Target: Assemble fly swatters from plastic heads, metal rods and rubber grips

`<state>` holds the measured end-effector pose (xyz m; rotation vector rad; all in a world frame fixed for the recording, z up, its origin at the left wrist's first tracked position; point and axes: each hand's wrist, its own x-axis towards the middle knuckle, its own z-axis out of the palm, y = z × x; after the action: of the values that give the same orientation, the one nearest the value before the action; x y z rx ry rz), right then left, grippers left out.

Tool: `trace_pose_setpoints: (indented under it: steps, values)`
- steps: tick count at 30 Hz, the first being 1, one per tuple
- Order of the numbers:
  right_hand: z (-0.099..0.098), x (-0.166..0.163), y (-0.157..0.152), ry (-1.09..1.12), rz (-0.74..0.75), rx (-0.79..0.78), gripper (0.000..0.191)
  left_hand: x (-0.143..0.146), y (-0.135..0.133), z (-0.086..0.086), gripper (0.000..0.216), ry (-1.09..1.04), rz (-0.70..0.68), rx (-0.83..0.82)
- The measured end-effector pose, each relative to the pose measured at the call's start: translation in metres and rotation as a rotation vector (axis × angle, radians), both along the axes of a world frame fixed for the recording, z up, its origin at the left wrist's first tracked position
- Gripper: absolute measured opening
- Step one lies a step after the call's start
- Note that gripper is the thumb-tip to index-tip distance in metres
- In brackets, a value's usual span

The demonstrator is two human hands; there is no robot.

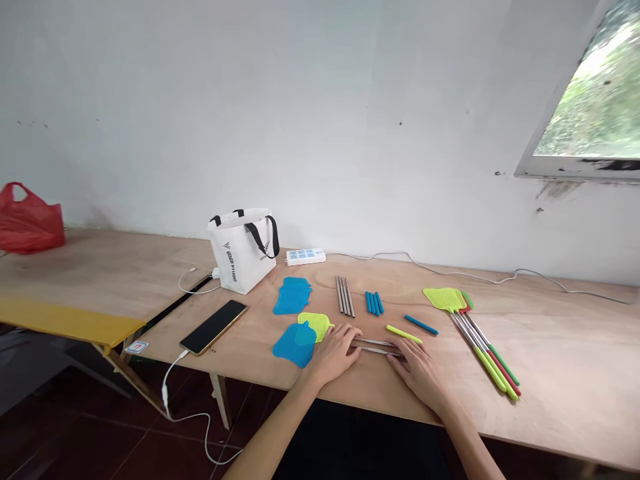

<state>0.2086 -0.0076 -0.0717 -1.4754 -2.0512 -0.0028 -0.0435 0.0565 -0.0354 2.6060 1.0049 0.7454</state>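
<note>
Both my hands rest on the plywood table [550,373] near its front edge. My left hand [336,352] lies with fingers stretched flat over the left end of two metal rods [376,346]. My right hand [419,369] lies flat with its fingertips on the right end of the same rods. Just left of my left hand sit a yellow-green swatter head [317,323] and a blue swatter head [296,345]. A yellow-green handle sleeve [403,333] and a blue one [421,325] lie just beyond my right hand.
Farther back lie another blue swatter head [293,295], several metal rods [345,295] and blue sleeves [373,302]. Assembled fly swatters [475,337] lie at the right. A phone [214,326], white tote bag [244,248], power strip [305,256] and red plastic bag [29,220] are at the left.
</note>
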Motion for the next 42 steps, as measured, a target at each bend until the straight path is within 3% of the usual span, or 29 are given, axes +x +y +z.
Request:
trace_pose_setpoints:
  steps: [8, 16, 29, 35, 42]
  values:
    - [-0.0002, 0.0008, -0.0008, 0.03, -0.011, 0.066, 0.025, 0.0007, 0.0003, 0.0021, 0.024, -0.023, -0.01, -0.031]
    - [0.0036, -0.0015, -0.0007, 0.009, -0.005, 0.01, 0.019, 0.0003, 0.0009, -0.0001, 0.004, 0.009, -0.012, 0.025]
    - [0.0, 0.0015, 0.0006, 0.023, -0.014, 0.056, 0.025, 0.0012, 0.0, 0.0025, 0.019, -0.029, -0.01, -0.034]
    - [0.003, -0.001, 0.0002, -0.027, -0.003, 0.035, 0.023, 0.0009, 0.0005, 0.0021, 0.006, 0.023, -0.024, 0.003]
    - [0.0015, 0.0015, 0.0015, -0.003, 0.008, 0.038, 0.025, 0.0013, 0.0005, 0.0037, 0.01, 0.015, -0.035, -0.014]
